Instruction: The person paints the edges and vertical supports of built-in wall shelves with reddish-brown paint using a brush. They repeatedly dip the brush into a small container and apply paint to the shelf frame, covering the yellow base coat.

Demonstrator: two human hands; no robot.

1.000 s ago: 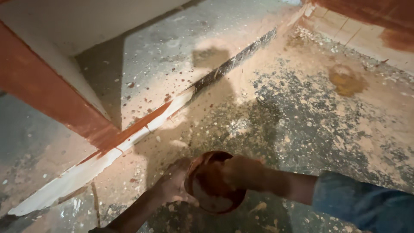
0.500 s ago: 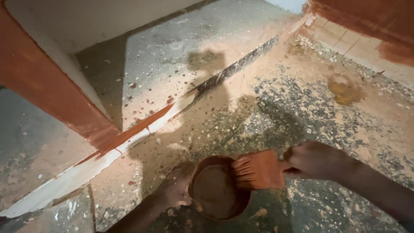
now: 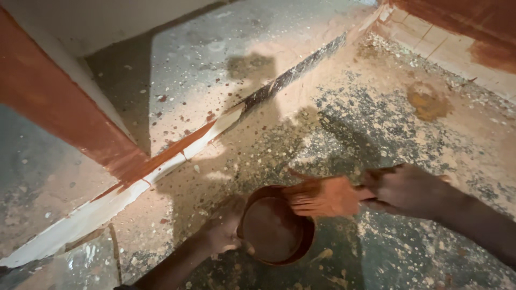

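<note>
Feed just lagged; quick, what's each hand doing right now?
Left hand: closed, holding the paint bowl by its rim.
Right hand: closed on the paintbrush, over the bowl.

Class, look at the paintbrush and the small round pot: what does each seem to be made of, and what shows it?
Paintbrush: splayed bristles, likely fibre or hair, fully coated in wet orange-brown paint. Pot: smooth, thin-rimmed, possibly plastic or metal; paint hides its surface, so uncertain.

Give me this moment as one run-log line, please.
left hand: holds paint bowl | right hand: holds brush over bowl | floor: paint-spattered
</note>
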